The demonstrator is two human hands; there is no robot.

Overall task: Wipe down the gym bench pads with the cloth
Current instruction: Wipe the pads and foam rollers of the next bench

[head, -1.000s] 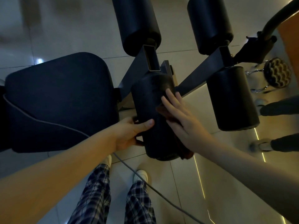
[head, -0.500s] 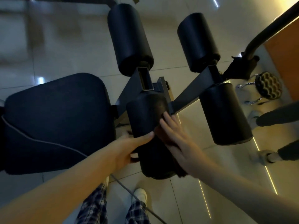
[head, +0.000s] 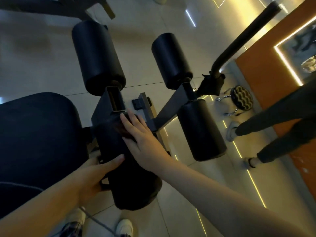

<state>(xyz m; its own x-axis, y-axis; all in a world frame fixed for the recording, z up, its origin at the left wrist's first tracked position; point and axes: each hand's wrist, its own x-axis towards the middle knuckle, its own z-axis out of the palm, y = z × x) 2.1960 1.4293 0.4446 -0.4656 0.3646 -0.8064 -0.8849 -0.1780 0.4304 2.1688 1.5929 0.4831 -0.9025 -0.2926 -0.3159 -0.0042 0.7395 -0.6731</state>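
Looking down through the head camera, I see the left hand (head: pixel 92 178) gripping the near roller pad (head: pixel 126 182), with the thumb laid across its top and the fingers wrapped round its left side. The right hand (head: pixel 142 139) lies flat with straight fingers, pressing a dark reddish cloth (head: pixel 122 132) against the far end of that same pad, just beside the grey metal frame (head: pixel 116 100). The wide seat pad (head: pixel 39 134) sits to the left.
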